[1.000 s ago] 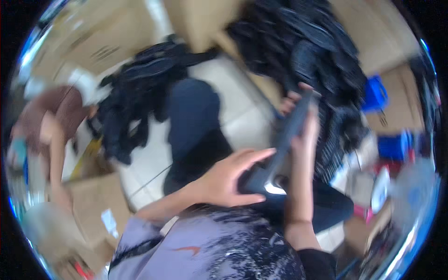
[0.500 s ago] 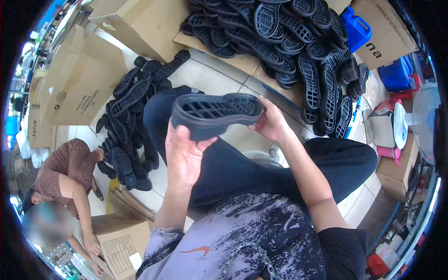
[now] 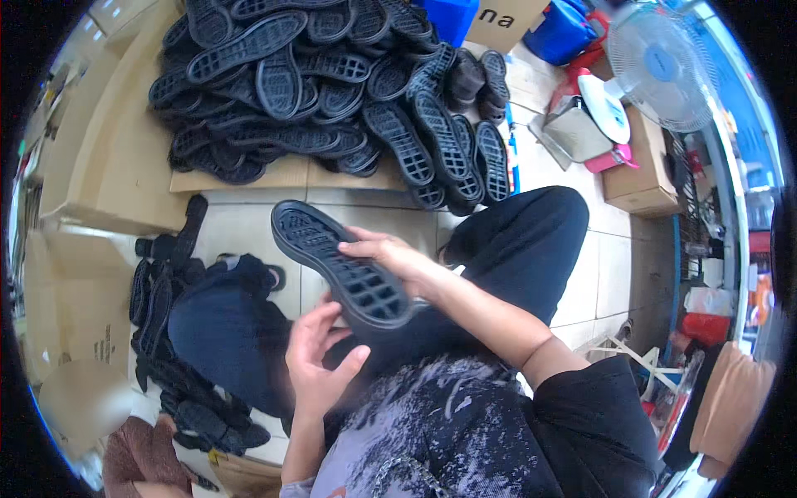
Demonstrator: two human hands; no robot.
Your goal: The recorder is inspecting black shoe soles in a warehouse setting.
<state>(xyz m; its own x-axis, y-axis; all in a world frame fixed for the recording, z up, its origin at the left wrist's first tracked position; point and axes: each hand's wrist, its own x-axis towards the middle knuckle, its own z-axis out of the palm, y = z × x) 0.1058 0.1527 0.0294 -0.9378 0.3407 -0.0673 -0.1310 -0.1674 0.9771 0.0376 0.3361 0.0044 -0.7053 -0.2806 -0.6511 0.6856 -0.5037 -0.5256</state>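
Observation:
A black shoe sole [image 3: 369, 286] is held over my lap, its grid-patterned hollow side facing up. My right hand [image 3: 390, 256] grips it by the edge near the middle, thumb on the inside and fingers hidden below. Just beside the sole's near end is my left hand [image 3: 320, 361], fingers apart and thumb spread; its fingertips lie close to the rim, and I cannot tell whether they touch it. Beyond my knees rises a big heap of similar black soles [image 3: 286, 87]. A smaller heap of soles [image 3: 154, 303] lies on the floor to my left.
Flat cardboard [image 3: 241, 178] lies under the big heap. Tall cardboard boxes [image 3: 116, 158] stand at the left. Far right are a white fan [image 3: 664, 70], a carton [image 3: 639, 170] and a blue container [image 3: 560, 33]. Another person [image 3: 137, 452] sits low at the left.
My left hand has let go of the sole. My right hand has turned it, so its far end now points up and left. The view has swung to the right.

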